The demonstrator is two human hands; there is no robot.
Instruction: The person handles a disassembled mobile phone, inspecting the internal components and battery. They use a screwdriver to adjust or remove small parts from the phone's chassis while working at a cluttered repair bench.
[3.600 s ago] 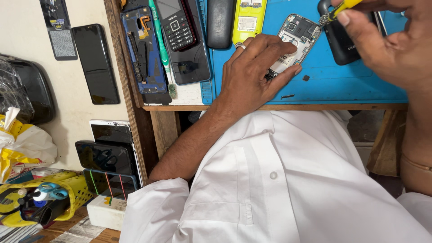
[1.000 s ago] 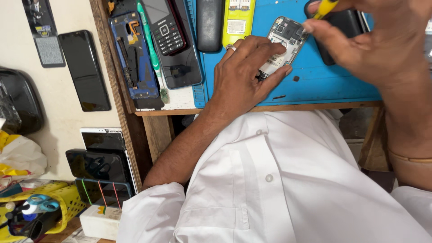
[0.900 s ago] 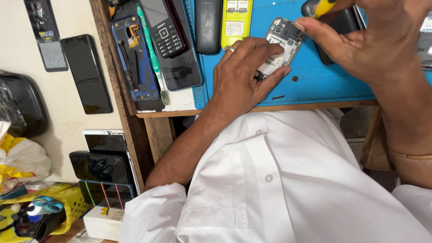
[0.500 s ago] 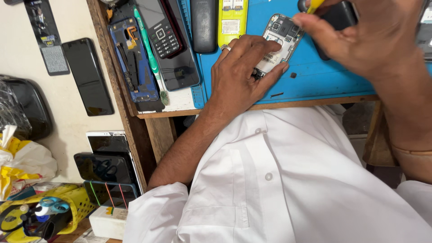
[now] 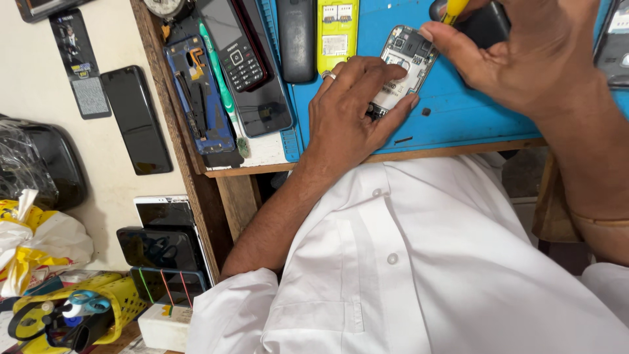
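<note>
At the far left of the wooden bench [image 5: 196, 141] lie a blue phone frame [image 5: 198, 95] and a dark keypad phone [image 5: 234, 46], then a green toothbrush [image 5: 223, 85], a black handset [image 5: 296, 39] and a yellow phone back [image 5: 337, 31] beside the blue work mat [image 5: 458, 121]. The left hand [image 5: 347, 118] lies flat on that mat, its fingers closed around the near end and sides of the opened phone [image 5: 405, 65], pinning it with the bare circuit side up; the phone sits mid-mat, its far end free of the fingers. To do this step well, I judge the left hand should press the phone firmly so it cannot turn, while the tool goes straight down onto its spot with light, even pressure, since a slip could mar the board. Further right, the right hand [image 5: 531, 59] curls shut around a yellow-handled tool [image 5: 453, 8], likely a screwdriver, though its tip is hidden behind the fingers. The right fingertip [image 5: 429, 33] touches the far right corner of the phone, so the phone lies between the two hands, held from the near left and met from the far right.
</note>
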